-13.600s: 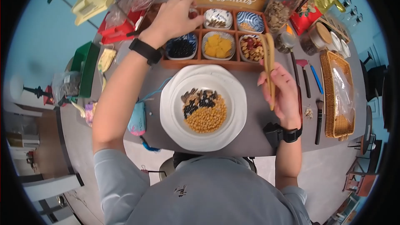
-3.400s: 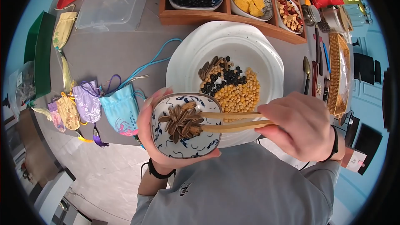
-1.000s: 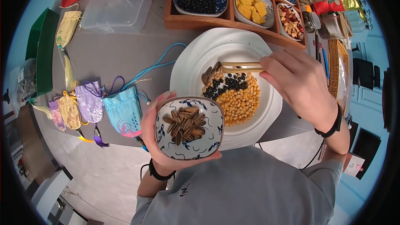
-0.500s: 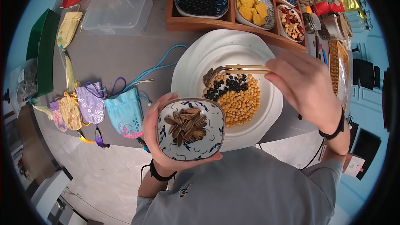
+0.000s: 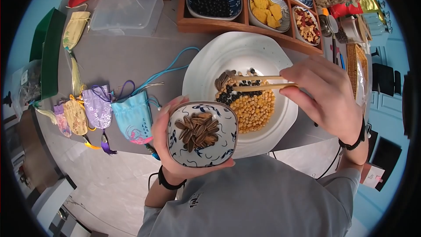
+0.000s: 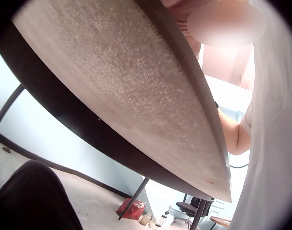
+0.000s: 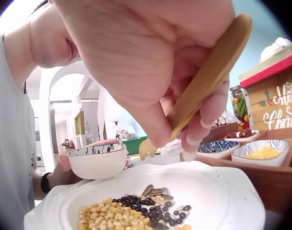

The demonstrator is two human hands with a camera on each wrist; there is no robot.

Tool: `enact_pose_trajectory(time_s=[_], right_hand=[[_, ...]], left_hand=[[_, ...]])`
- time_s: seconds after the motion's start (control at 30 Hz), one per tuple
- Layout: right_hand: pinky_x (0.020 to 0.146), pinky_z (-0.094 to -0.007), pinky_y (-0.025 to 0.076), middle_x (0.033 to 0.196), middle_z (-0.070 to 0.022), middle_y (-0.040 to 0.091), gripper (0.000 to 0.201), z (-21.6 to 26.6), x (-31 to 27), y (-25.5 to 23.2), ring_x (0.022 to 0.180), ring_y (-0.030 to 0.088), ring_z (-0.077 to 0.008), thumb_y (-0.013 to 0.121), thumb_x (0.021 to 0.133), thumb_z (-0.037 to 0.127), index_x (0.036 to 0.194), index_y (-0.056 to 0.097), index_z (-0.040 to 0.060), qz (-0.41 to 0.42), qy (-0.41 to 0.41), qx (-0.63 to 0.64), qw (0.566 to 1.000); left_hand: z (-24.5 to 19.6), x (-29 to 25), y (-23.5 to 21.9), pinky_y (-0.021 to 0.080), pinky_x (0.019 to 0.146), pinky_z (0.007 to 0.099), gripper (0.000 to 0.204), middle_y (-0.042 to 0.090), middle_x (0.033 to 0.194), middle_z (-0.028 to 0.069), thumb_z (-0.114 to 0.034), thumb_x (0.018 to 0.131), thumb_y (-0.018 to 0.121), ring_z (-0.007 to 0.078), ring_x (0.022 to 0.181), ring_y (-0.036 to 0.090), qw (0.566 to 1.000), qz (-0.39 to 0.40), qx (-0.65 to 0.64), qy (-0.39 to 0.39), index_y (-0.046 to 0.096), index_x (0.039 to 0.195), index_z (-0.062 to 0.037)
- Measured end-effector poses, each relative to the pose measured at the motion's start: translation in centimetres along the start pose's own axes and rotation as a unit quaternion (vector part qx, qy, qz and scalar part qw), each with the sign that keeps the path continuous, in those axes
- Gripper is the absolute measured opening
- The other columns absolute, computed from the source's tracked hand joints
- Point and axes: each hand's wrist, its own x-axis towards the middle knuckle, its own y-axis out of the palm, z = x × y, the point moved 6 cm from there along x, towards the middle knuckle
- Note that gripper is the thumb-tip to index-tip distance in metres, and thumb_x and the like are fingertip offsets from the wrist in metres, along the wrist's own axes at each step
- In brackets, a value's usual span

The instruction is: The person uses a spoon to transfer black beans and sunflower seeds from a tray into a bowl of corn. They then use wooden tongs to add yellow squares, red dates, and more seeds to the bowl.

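Note:
In the head view my left hand (image 5: 177,170) holds a small blue-and-white bowl (image 5: 219,150) of striped sunflower seeds (image 5: 198,131), in front of the large white bowl (image 5: 199,63). My right hand (image 5: 326,98) grips wooden tongs (image 5: 263,87) over that large bowl. The tong tips are apart, close over black beans (image 5: 224,97) and a few seeds (image 5: 222,80); round yellow beans (image 5: 253,112) lie nearer me. From the right wrist, fingers and thumb curl round the tongs (image 7: 208,76). The left wrist view shows the table's underside (image 6: 126,81), not the hand.
Behind the large bowl stands a divided wooden tray (image 5: 206,25) with dishes of black beans, yellow pieces and mixed nuts. Drawstring pouches (image 5: 133,116) and a clear plastic box (image 5: 127,11) lie at left. A wicker basket (image 5: 357,61) stands at right.
Seconds ago the tongs were in the small bowl's seeds; they then moved over the large bowl. In the last half second their tips have spread apart. The left hand keeps the small bowl.

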Motion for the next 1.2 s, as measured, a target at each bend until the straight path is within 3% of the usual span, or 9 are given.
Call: enact_pose_trajectory(time_s=[0.13,0.23,0.33,0.63,0.83,0.93,1.03,1.1,1.2], right_hand=[[0.063,-0.0408,0.05,0.083,-0.0125,0.064,0.021,0.5,0.1,-0.1,0.074,0.063,-0.0334,0.075,0.085,0.015,0.097,0.066,0.0007,-0.009,-0.008,0.025,1.0],[0.065,-0.0421,0.05,0.085,-0.0125,0.065,0.021,0.0,-0.2,-0.4,0.075,0.063,-0.0339,0.075,0.083,0.013,0.098,0.065,0.0017,-0.018,0.026,-0.034,0.999],[0.065,-0.0437,0.049,0.086,-0.0117,0.064,0.021,-0.8,-0.6,0.2,0.077,0.062,-0.0331,0.075,0.082,0.012,0.097,0.063,0.0028,0.007,0.03,-0.098,0.995],[0.065,-0.0422,0.052,0.082,-0.0085,0.062,0.02,-0.9,-1.4,2.3,0.08,0.063,-0.0305,0.075,0.078,0.008,0.093,0.062,0.0033,0.067,0.04,-0.065,0.995],[0.064,-0.0423,0.051,0.082,-0.009,0.064,0.02,-1.2,-1.5,1.7,0.079,0.064,-0.0304,0.075,0.079,0.008,0.093,0.062,0.0035,0.053,0.047,-0.048,0.996],[0.063,-0.0411,0.051,0.083,-0.011,0.066,0.019,-1.1,-1.5,0.1,0.074,0.065,-0.0314,0.076,0.082,0.011,0.095,0.066,0.0019,0.003,0.046,-0.014,0.999],[0.063,-0.04,0.051,0.084,-0.0131,0.068,0.02,0.5,-1.0,-1.4,0.068,0.064,-0.0315,0.077,0.084,0.013,0.095,0.068,-0.0007,-0.01,0.025,0.081,0.996],[0.06,-0.0377,0.048,0.085,-0.0129,0.07,0.031,1.6,-0.9,-0.8,0.066,0.063,-0.0261,0.082,0.08,0.022,0.099,0.07,0.0007,-0.021,-0.039,0.104,0.994],[0.058,-0.0364,0.048,0.087,-0.0122,0.07,0.035,2.8,-0.4,-0.2,0.066,0.062,-0.0262,0.081,0.08,0.023,0.102,0.07,-0.0004,-0.02,-0.074,0.091,0.993]], left_hand=[[0.2,-0.2,0.1,0.054,0.103,0.0487,0.14,0.043,0.142,0.029,-0.041,0.047,0.105,0.0379,0.129,0.055,1.0,-0.007,-0.019,-0.001,0.023,0.154,-0.0025],[0.1,-0.2,0.0,0.054,0.102,0.049,0.14,0.042,0.143,0.0294,-0.041,0.047,0.105,0.0382,0.129,0.055,1.0,-0.004,-0.016,-0.001,0.023,0.154,-0.0028],[0.1,-0.1,0.0,0.055,0.102,0.0491,0.14,0.042,0.142,0.0294,-0.042,0.047,0.105,0.0382,0.129,0.055,1.0,0.001,-0.012,-0.003,0.023,0.154,-0.0027],[0.0,0.2,0.0,0.054,0.102,0.0467,0.14,0.044,0.141,0.0282,-0.044,0.045,0.105,0.0365,0.127,0.056,1.0,0.006,0.005,-0.006,0.025,0.151,-0.0002],[-0.2,0.2,0.0,0.054,0.102,0.0468,0.14,0.044,0.141,0.0279,-0.044,0.046,0.105,0.0362,0.127,0.056,1.0,0.006,0.021,-0.004,0.024,0.151,-0.0001],[-0.1,0.0,0.0,0.055,0.102,0.0475,0.14,0.042,0.142,0.0284,-0.042,0.047,0.105,0.0366,0.127,0.056,1.0,0.004,0.001,-0.011,0.023,0.152,-0.0012],[0.0,0.0,0.0,0.055,0.103,0.0481,0.14,0.041,0.143,0.029,-0.039,0.047,0.105,0.037,0.127,0.056,1.0,0.006,-0.013,-0.008,0.021,0.154,-0.0028],[0.0,0.2,0.1,0.056,0.102,0.0481,0.141,0.04,0.144,0.0292,-0.037,0.047,0.105,0.0371,0.128,0.055,1.0,0.012,-0.02,-0.006,0.02,0.154,-0.0038],[-0.1,0.2,0.2,0.056,0.102,0.0477,0.142,0.04,0.144,0.0293,-0.036,0.047,0.106,0.0372,0.128,0.055,1.0,0.015,-0.025,-0.007,0.02,0.155,-0.0047]])
